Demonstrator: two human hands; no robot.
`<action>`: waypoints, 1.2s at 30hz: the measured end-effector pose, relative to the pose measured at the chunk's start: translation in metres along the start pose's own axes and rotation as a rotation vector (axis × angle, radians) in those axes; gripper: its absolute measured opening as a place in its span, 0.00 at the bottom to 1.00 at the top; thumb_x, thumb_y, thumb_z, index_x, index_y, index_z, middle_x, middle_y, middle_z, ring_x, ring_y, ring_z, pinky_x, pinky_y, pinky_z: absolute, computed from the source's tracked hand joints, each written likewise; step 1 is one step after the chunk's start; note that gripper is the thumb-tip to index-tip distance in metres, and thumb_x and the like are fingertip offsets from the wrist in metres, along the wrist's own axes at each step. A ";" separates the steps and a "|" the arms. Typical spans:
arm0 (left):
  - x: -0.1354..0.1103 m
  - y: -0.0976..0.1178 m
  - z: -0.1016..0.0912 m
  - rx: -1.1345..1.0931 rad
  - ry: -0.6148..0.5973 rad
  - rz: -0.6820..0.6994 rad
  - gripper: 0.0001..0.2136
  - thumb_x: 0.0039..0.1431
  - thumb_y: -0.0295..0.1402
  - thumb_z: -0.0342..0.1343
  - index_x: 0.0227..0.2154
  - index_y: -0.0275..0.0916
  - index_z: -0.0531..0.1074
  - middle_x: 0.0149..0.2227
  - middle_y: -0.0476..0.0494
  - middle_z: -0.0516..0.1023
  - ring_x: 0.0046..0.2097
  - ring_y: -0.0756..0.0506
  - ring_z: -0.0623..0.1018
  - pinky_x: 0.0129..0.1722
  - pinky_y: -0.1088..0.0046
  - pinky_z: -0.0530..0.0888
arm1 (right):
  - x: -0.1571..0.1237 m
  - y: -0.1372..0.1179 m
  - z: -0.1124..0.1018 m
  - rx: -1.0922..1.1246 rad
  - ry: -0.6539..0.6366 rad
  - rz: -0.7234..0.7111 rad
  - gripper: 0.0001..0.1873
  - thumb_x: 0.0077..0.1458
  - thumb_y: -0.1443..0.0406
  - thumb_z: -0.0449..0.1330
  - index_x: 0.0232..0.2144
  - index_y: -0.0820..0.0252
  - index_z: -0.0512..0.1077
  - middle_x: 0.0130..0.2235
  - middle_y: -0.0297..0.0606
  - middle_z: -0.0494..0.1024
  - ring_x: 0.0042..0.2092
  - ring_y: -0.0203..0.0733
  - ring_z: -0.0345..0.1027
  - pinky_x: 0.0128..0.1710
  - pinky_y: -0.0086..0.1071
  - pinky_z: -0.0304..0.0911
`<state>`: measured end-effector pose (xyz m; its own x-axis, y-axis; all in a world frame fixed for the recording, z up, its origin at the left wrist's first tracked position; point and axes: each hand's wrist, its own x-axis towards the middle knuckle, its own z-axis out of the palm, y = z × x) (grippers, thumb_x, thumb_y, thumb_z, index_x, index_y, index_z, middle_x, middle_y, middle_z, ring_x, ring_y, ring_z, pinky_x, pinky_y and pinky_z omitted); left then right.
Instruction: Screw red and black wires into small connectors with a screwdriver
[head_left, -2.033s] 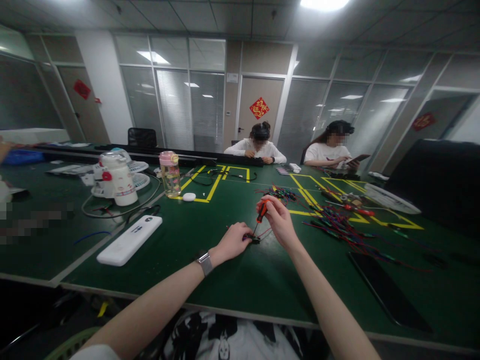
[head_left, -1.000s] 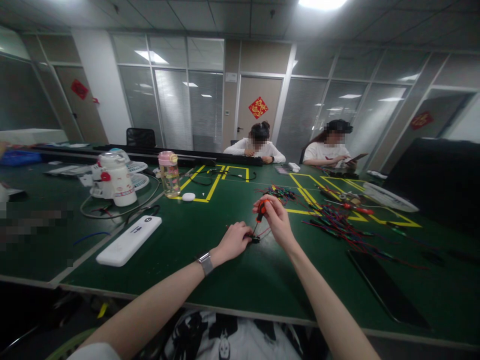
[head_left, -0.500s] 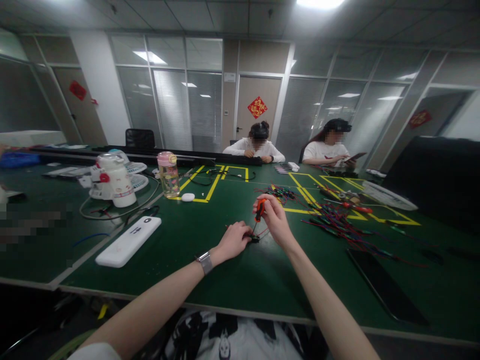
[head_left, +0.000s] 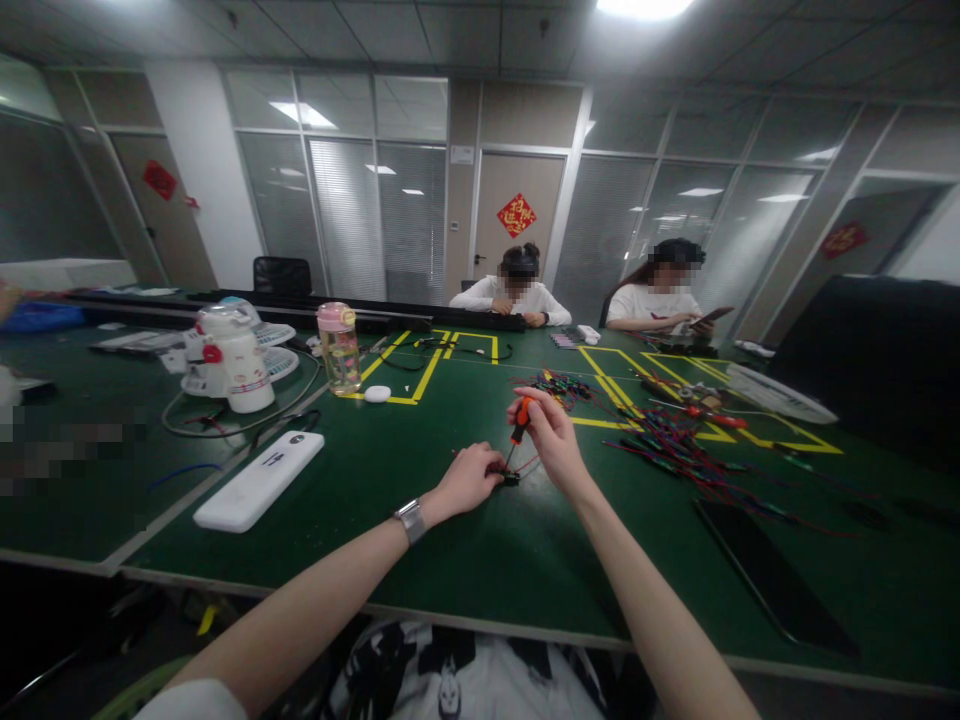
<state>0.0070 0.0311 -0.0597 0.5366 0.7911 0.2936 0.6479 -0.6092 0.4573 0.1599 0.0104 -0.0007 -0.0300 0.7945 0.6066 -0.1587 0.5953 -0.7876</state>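
My right hand (head_left: 549, 430) is closed around the orange and black handle of a screwdriver (head_left: 523, 418). The thin shaft slants down, and its tip meets a small dark connector (head_left: 511, 479) on the green table. My left hand (head_left: 471, 477) rests on the table with its fingers closed on the connector's left side, partly hiding it. Thin red wires (head_left: 531, 467) run from the small part toward my right hand. A metal-banded watch (head_left: 410, 520) is on my left wrist.
Bundles of red and blue wires (head_left: 679, 445) lie to the right, near a black tablet (head_left: 772, 575). On the left are a white power bank (head_left: 260, 481), a pink-lidded bottle (head_left: 340, 350) and a white jug (head_left: 244, 365). Two people (head_left: 514, 290) sit across the table.
Almost nothing differs. Both hands, the screwdriver and the connector stay in place; the whole view has shifted very slightly.
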 end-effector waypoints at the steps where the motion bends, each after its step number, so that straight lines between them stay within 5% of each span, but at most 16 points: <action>1: 0.000 0.000 0.000 -0.006 -0.002 -0.003 0.07 0.57 0.30 0.55 0.35 0.40 0.77 0.37 0.44 0.73 0.41 0.44 0.73 0.42 0.70 0.68 | 0.000 0.000 0.000 -0.004 0.006 -0.005 0.13 0.60 0.57 0.55 0.43 0.55 0.70 0.35 0.36 0.74 0.35 0.37 0.69 0.35 0.32 0.68; 14: -0.002 0.005 -0.003 0.029 -0.009 -0.021 0.09 0.60 0.33 0.53 0.36 0.42 0.78 0.37 0.45 0.73 0.42 0.44 0.73 0.42 0.69 0.67 | 0.008 -0.003 -0.006 -0.310 0.089 -0.095 0.12 0.52 0.60 0.61 0.40 0.55 0.75 0.40 0.38 0.73 0.40 0.40 0.69 0.39 0.32 0.67; 20: -0.003 0.004 -0.002 0.028 0.000 -0.030 0.09 0.59 0.34 0.53 0.36 0.42 0.78 0.37 0.44 0.73 0.42 0.44 0.72 0.42 0.69 0.67 | 0.007 -0.006 -0.009 -0.204 -0.065 -0.043 0.18 0.59 0.58 0.56 0.50 0.56 0.69 0.41 0.40 0.76 0.42 0.42 0.71 0.45 0.38 0.67; 29: -0.003 -0.003 0.004 -0.073 0.049 -0.008 0.09 0.57 0.32 0.54 0.35 0.42 0.79 0.38 0.43 0.74 0.42 0.44 0.73 0.42 0.69 0.69 | 0.004 0.000 -0.007 -0.090 0.033 0.009 0.11 0.53 0.56 0.61 0.33 0.57 0.73 0.31 0.35 0.74 0.34 0.39 0.69 0.34 0.32 0.67; 36: -0.003 -0.003 0.003 -0.089 0.033 0.002 0.08 0.57 0.31 0.55 0.36 0.40 0.79 0.38 0.43 0.74 0.41 0.45 0.74 0.43 0.70 0.70 | 0.003 -0.004 0.002 0.051 -0.101 0.073 0.14 0.58 0.55 0.56 0.41 0.55 0.72 0.33 0.36 0.74 0.34 0.37 0.69 0.32 0.31 0.67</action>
<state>0.0052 0.0307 -0.0644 0.5183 0.7925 0.3215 0.5954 -0.6042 0.5296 0.1586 0.0103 0.0044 -0.1427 0.8180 0.5573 -0.2022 0.5271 -0.8254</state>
